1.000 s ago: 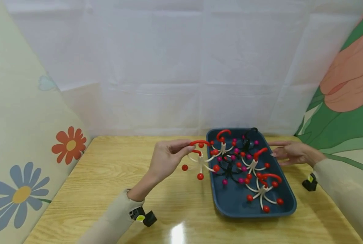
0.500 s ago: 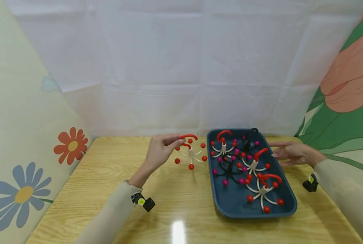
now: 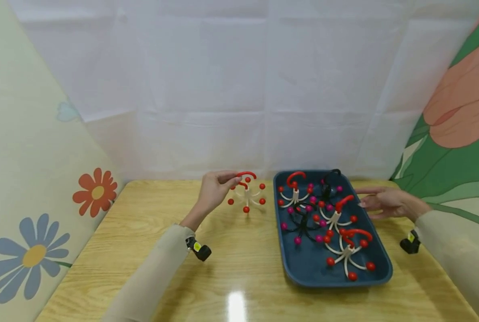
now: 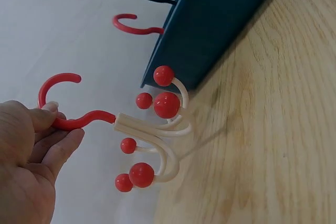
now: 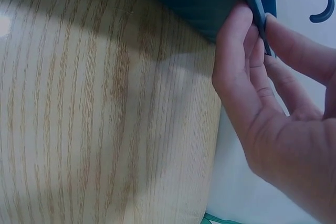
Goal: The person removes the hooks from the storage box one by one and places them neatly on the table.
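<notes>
Pinching the hanger (image 4: 139,126) upright, red hook (image 4: 97,114) uppermost.

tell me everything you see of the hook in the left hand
The hook looks like glossy plastic: a red crook on a cream stem, from which six prongs curve out and up, each tipped with a red ball. It is roughly upright, the left hand pinching its crook, beside and apart from the blue tray; whether it touches the table is unclear.

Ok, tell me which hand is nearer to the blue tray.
Right. The right hand pinches the blue tray by its rim, while the left hand is apart from it, off to its left, holding a white hanger by its red hook.
</notes>
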`<action>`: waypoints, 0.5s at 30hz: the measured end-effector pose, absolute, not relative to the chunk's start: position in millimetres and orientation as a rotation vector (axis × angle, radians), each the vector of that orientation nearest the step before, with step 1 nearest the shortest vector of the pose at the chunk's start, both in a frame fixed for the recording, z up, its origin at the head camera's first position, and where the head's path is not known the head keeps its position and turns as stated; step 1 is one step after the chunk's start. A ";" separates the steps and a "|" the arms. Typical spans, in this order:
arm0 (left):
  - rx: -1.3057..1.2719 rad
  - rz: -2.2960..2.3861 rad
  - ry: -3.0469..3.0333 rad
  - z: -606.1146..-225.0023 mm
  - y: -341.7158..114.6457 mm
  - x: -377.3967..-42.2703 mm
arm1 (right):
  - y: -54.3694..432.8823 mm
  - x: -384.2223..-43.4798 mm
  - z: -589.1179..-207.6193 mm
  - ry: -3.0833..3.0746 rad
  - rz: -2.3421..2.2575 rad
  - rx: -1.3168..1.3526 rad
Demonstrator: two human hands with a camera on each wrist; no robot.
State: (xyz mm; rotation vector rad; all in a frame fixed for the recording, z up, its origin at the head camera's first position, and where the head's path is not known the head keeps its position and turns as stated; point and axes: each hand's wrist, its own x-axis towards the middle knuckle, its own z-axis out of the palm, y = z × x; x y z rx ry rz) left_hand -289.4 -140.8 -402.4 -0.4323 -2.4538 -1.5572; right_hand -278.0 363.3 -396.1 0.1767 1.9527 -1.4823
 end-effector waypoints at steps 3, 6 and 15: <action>-0.411 -1.600 -2.458 -409.1 -139.5 -294.4 | 363.6 -276.7 -400.7 1.945 -1.488 0.189; -0.390 -1.618 -2.466 -414.2 -139.0 -298.2 | 364.1 -276.1 -403.2 1.949 -1.487 0.192; -0.356 -1.580 -2.455 -415.9 -141.1 -307.6 | 364.3 -279.2 -398.5 1.959 -1.479 0.185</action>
